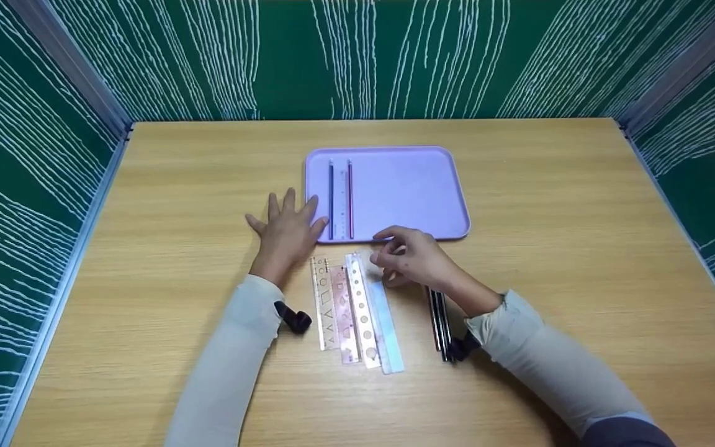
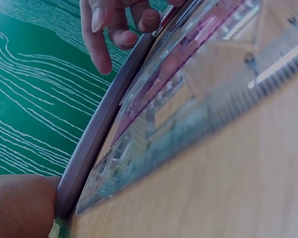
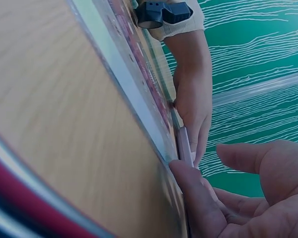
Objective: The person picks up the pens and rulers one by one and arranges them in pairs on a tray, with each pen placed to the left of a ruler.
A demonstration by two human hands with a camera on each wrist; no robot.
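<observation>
**Right hand poised over the rulers**

Loosely bent, thumb parted, it seems to hold nothing, near the top of the blue ruler, lower centre. The left hand lies spread, left of centre, at the purple tray's edge. The rulers lie so close that lifting one could drag its neighbour. Beneath, a wooden table; white-streaked green walls line the frame's top and sides.

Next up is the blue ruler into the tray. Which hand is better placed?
Right, I'd say. The right hand is at the blue ruler's tray-side end; the left hand lies spread at the tray's left edge, beyond the other rulers.
</observation>
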